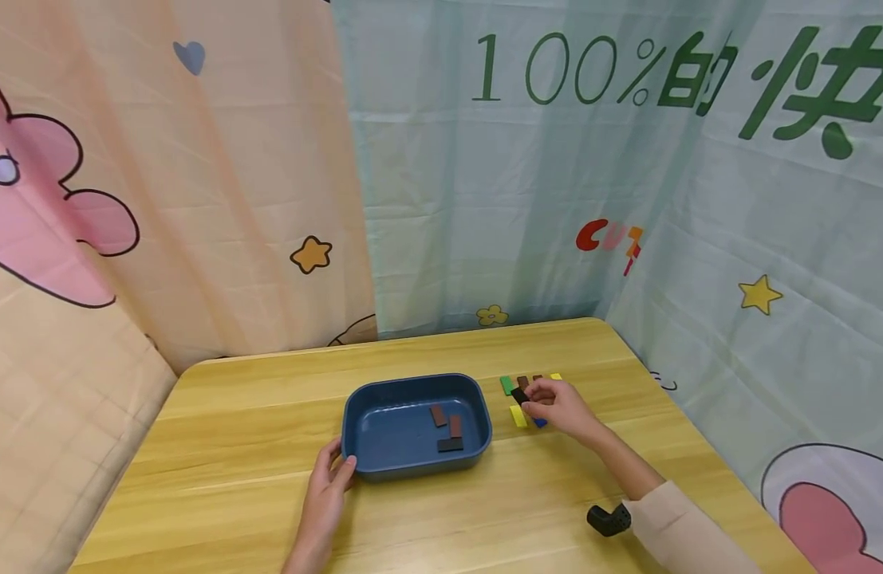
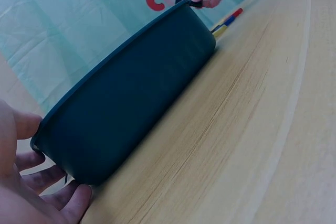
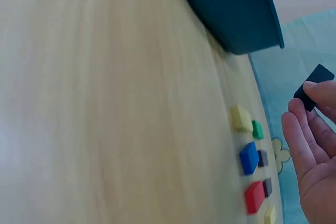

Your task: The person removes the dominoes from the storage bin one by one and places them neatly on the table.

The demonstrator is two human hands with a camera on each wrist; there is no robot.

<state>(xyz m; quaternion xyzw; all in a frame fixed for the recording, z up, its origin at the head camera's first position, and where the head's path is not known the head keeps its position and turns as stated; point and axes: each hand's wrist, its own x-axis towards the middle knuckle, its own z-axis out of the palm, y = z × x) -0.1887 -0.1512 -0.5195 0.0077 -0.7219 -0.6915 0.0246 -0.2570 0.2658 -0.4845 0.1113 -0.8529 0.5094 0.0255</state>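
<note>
A dark blue plastic basin (image 1: 384, 473) stands on the table, with two brown blocks (image 1: 438, 415) and a black block (image 1: 451, 444) lying inside. My left hand (image 1: 328, 488) grips its near left corner; in the left wrist view the fingers (image 2: 50, 178) curl against the wall and rim. Right of the basin, my right hand (image 1: 561, 409) pinches another black block (image 3: 314, 86) between thumb and fingers, raised above the table. Below it lie a yellow block (image 3: 241, 118), a green block (image 3: 257, 129), a blue block (image 3: 249, 158) and a red block (image 3: 254, 196).
More blocks lie in the far row, among them a brown block (image 1: 523, 382) and a yellow block (image 1: 556, 376). A black bent object (image 1: 609, 520) appears beside the right sleeve. The wooden table (image 1: 254, 414) is bordered by printed curtains (image 1: 441, 199).
</note>
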